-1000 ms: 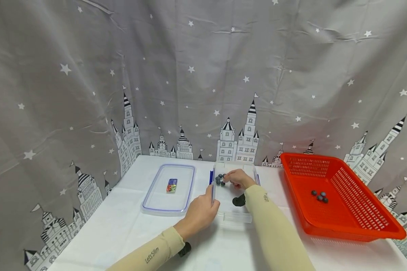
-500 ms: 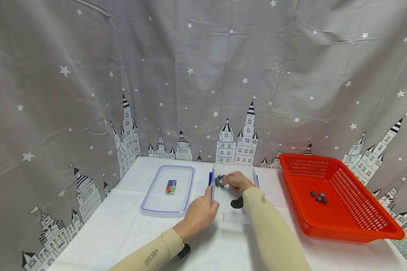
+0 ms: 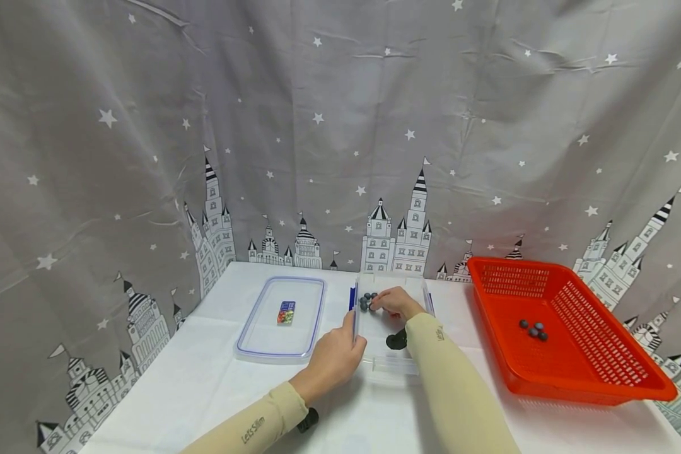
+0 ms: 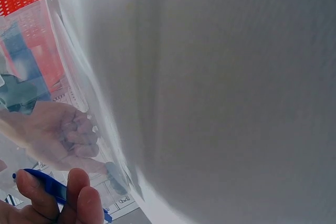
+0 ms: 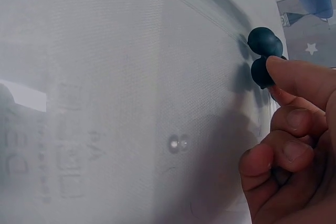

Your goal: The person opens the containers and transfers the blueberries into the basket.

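Toward the back middle of the table is a clear plastic container (image 3: 383, 334) with blue side latches. My left hand (image 3: 336, 353) grips its left wall, fingers around a blue latch (image 4: 50, 187) in the left wrist view. Inside it my right hand (image 3: 395, 301) pinches a dark blueberry (image 5: 260, 73) between thumb and forefinger, close over the container floor. Another blueberry (image 5: 262, 41) sits right beside it. In the head view, several blueberries (image 3: 365, 300) cluster by the left wall, partly hidden behind the right fingers.
A clear lid (image 3: 261, 334) with a blue seal and a colourful label (image 3: 286, 313) lies to the left. On the right stands a red perforated basket (image 3: 590, 378) with several blueberries (image 3: 533, 331) in it. A grey castle-print curtain (image 3: 340, 157) hangs behind the table.
My right hand has shifted slightly left at the blueberries inside the container. My left hand keeps its grip on the wall. Lid and basket stay where they were.
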`<state>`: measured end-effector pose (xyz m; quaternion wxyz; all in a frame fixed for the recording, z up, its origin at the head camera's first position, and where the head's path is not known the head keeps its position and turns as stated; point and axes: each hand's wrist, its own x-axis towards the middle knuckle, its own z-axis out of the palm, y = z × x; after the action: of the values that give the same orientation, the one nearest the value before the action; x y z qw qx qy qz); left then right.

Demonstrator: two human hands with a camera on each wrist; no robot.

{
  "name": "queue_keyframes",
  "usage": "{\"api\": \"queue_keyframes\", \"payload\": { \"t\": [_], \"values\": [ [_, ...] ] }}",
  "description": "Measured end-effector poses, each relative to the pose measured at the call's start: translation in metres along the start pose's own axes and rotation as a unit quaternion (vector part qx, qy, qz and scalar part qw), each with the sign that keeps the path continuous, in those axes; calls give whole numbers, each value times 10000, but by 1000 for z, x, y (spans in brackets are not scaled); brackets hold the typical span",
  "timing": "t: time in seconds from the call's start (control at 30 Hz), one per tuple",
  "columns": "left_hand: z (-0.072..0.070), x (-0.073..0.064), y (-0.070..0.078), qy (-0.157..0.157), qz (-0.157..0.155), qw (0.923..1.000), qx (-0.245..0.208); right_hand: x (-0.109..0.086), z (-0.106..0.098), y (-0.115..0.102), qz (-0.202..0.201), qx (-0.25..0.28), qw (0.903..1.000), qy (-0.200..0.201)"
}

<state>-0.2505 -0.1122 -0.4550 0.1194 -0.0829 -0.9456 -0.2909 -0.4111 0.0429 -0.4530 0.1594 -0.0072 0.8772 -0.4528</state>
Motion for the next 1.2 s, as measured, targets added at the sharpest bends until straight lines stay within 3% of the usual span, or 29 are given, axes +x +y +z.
{"api": "queue_keyframes", "payload": {
  "t": [0.4, 0.83, 1.2],
  "values": [
    [-1, 1, 2, 64, 39, 10000, 63, -4, -5, -1, -380, -389, 9984, -134],
    [2, 0, 3, -6, 32, 10000, -79, -12, -15, -2, -450, -473, 9974, -295],
    [0, 0, 0, 44, 52, 10000, 48, -18, -41, -25, -819, -530, 9946, -355]
  ]
}}
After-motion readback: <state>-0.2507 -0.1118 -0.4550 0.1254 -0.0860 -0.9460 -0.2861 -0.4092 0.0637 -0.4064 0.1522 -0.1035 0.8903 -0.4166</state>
